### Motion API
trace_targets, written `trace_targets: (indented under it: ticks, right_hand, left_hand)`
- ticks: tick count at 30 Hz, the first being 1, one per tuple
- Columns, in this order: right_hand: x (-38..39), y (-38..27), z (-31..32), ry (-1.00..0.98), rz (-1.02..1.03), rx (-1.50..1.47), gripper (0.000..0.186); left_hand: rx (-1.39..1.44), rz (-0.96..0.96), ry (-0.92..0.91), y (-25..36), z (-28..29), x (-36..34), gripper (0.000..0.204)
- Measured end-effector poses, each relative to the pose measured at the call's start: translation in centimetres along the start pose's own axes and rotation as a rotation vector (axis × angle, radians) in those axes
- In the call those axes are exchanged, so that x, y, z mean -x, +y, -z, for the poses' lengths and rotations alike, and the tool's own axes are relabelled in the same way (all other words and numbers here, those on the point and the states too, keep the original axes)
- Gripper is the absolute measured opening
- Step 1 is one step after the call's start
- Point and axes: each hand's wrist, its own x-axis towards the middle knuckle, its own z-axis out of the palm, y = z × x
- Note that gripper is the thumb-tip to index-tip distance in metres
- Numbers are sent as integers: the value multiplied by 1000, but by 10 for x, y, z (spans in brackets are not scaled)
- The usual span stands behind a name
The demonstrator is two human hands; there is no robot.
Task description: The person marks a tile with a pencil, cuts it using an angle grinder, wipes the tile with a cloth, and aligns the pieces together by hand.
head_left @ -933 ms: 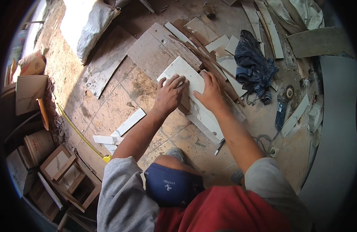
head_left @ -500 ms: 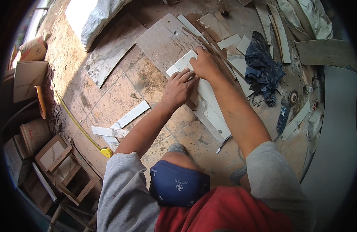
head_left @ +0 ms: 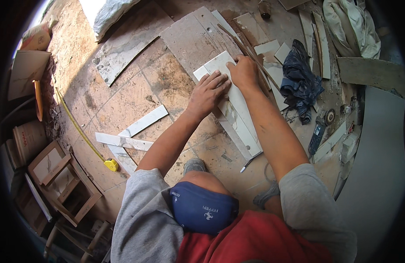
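Note:
A long white marble-look tile (head_left: 237,109) lies on the dusty floor in front of me. My left hand (head_left: 209,92) rests flat on its left side, fingers spread and pointing toward the far end. My right hand (head_left: 244,72) presses down on the tile's far end, fingers curled over it. A narrower white strip (head_left: 233,133) lies along the tile's near left edge. A pencil-like tool (head_left: 247,163) sits on the floor by the tile's near end.
Cut white strips (head_left: 136,131) and a yellow tape measure (head_left: 110,164) lie to the left. A dark blue cloth (head_left: 301,81), an angle grinder (head_left: 320,129) and tile offcuts (head_left: 272,48) sit right. Wooden frames (head_left: 62,179) and a bucket (head_left: 29,138) stand far left.
Both hands have slid further along the tile toward its far end, and my view has shifted forward with them.

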Motion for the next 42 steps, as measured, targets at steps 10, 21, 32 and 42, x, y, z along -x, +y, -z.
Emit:
trace_targets:
  ticks: [10,21,32,42]
  right_hand:
    - [-3,2,0,15,3,-39,32]
    - [33,49,13,-3,-7,-93,28]
    - [158,160,41,153,5,-154,24]
    - [234,202,59,20,-78,-37,83]
  left_hand:
    - [-32,-2,-19,1,3,0,48]
    - [-28,18,7,9,2,-3,44]
    - [-129,-10,44,18,-3,-6,46]
    - [-152,-57,26,22,-6,-9,46]
